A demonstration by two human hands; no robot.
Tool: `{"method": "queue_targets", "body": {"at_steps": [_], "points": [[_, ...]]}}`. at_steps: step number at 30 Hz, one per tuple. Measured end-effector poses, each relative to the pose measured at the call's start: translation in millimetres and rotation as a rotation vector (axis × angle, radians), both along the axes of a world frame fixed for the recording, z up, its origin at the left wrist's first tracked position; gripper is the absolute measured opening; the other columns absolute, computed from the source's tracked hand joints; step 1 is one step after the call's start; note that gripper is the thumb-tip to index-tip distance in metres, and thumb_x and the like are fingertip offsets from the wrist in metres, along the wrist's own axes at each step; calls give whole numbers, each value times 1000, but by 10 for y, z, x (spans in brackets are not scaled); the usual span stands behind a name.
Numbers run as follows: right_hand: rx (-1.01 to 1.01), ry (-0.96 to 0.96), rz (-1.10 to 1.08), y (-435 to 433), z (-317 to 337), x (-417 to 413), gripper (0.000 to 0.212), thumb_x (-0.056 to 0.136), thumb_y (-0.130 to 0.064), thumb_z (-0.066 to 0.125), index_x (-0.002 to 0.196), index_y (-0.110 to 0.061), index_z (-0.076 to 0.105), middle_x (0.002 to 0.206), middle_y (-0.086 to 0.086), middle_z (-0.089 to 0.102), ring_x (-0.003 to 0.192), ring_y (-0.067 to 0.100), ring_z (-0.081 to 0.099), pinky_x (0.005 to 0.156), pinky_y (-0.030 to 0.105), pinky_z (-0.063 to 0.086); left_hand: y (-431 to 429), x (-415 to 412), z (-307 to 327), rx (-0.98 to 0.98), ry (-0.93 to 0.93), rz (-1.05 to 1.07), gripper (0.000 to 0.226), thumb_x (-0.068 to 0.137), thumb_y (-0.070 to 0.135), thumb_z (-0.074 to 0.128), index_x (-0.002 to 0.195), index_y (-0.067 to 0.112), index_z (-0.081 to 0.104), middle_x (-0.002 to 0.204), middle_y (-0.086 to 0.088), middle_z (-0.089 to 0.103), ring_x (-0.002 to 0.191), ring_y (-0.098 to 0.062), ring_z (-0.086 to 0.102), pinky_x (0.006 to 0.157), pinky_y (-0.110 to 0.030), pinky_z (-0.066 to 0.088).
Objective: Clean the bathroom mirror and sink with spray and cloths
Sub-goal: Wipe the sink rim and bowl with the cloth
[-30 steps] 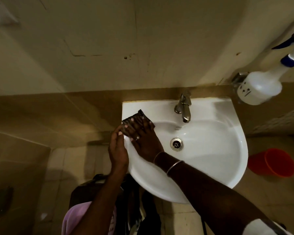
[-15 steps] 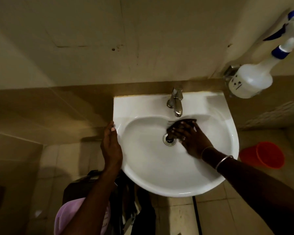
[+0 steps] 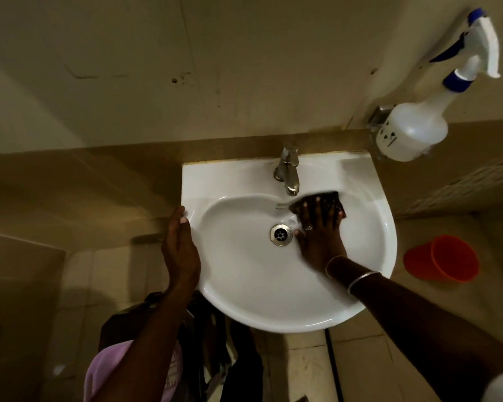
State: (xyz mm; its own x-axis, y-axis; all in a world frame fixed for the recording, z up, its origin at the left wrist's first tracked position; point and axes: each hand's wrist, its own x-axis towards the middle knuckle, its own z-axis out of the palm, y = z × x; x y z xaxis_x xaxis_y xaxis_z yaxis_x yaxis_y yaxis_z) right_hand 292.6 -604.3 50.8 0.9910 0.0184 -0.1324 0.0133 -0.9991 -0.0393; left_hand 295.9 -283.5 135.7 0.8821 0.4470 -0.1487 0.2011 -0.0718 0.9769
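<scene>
A white wall-mounted sink (image 3: 372, 242) fills the middle of the view, with a chrome tap (image 3: 287, 172) at its back and a metal drain (image 3: 281, 234) in the bowl. My right hand (image 3: 320, 233) presses a dark cloth (image 3: 330, 200) flat against the bowl's back wall, just right of the tap, fingers spread over it. My left hand (image 3: 180, 245) rests with straight fingers on the sink's left rim. A white spray bottle (image 3: 415, 129) with a blue-and-white trigger stands on a small holder at the upper right.
An orange bucket (image 3: 445, 258) sits on the tiled floor right of the sink. A pink cloth (image 3: 108, 369) lies over a dark bag (image 3: 119, 323) below my left forearm. Beige wall rises behind the sink.
My right hand has wiped the cloth from the sink's back-left rim, past the drain, to the back right of the bowl. My left hand stays on the left rim.
</scene>
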Motion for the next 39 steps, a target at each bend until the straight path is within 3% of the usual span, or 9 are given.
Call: {"method": "queue_targets", "body": {"at_steps": [3, 7, 12, 18, 22, 26, 29, 34, 39], "points": [[56, -67, 121, 15, -26, 68, 74, 105, -50, 31, 163, -8, 14, 168, 27, 4, 156, 47, -3, 121, 68, 9, -12, -5, -52, 10, -8, 10, 33, 109, 26, 47, 138, 23, 62, 137, 9, 64, 118, 13, 55, 99, -3, 40], [84, -233, 299, 90, 48, 153, 75, 102, -37, 56, 161, -14, 16, 165, 25, 19, 148, 57, 13, 121, 70, 9, -29, 9, -83, 47, -33, 36, 34, 109, 26, 47, 139, 21, 62, 138, 9, 64, 121, 13, 55, 104, -8, 40], [34, -233, 592, 282, 85, 340, 59, 106, -37, 43, 161, -22, 28, 168, 3, 25, 153, 49, 11, 125, 63, 2, -39, -6, -92, 76, -41, 32, 34, 110, 29, 45, 139, 24, 62, 133, 17, 64, 122, 15, 53, 106, -12, 40], [117, -49, 777, 991, 2, 485, 64, 105, -47, 36, 163, -23, 22, 170, 5, 18, 158, 33, 9, 126, 58, 6, -41, -7, -56, 46, -32, 40, 35, 109, 30, 46, 140, 25, 61, 134, 16, 64, 122, 12, 55, 108, -17, 42], [486, 34, 513, 1518, 7, 160, 61, 109, -39, 31, 164, -19, 13, 172, 2, 7, 159, 28, -7, 125, 59, 4, -49, -23, -52, 30, -29, 40, 36, 109, 32, 45, 140, 26, 62, 137, 13, 64, 127, 1, 56, 108, -22, 45], [821, 142, 518, 1741, 313, 11, 63, 110, -25, 40, 164, -12, 8, 172, 6, 2, 159, 20, -4, 130, 45, 4, -59, -13, -62, 48, -46, 19, 37, 108, 35, 44, 139, 26, 61, 140, 8, 63, 133, -9, 56, 113, -34, 44], [644, 150, 563, 1643, 322, 33, 60, 111, -31, 36, 164, -14, 13, 172, 6, 5, 159, 23, -2, 130, 44, 2, -55, -20, -32, 34, -32, 17, 34, 109, 33, 44, 139, 29, 61, 139, 9, 63, 130, -5, 56, 111, -27, 44], [234, 205, 419, 734, 11, -37, 55, 102, -42, 41, 150, -18, 51, 159, 8, 44, 148, 41, 36, 106, 79, 27, -61, -34, 19, 33, -17, -4, 34, 111, 30, 43, 141, 27, 60, 142, 9, 60, 123, 1, 55, 92, 2, 38], [-72, 171, 239, -166, 220, -213, 57, 97, -51, 37, 150, -34, 49, 164, -7, 36, 150, 56, 16, 115, 75, -8, -55, -66, 64, 42, -14, -33, 35, 111, 30, 44, 142, 26, 59, 144, 11, 58, 125, 3, 53, 98, -1, 37]]}}
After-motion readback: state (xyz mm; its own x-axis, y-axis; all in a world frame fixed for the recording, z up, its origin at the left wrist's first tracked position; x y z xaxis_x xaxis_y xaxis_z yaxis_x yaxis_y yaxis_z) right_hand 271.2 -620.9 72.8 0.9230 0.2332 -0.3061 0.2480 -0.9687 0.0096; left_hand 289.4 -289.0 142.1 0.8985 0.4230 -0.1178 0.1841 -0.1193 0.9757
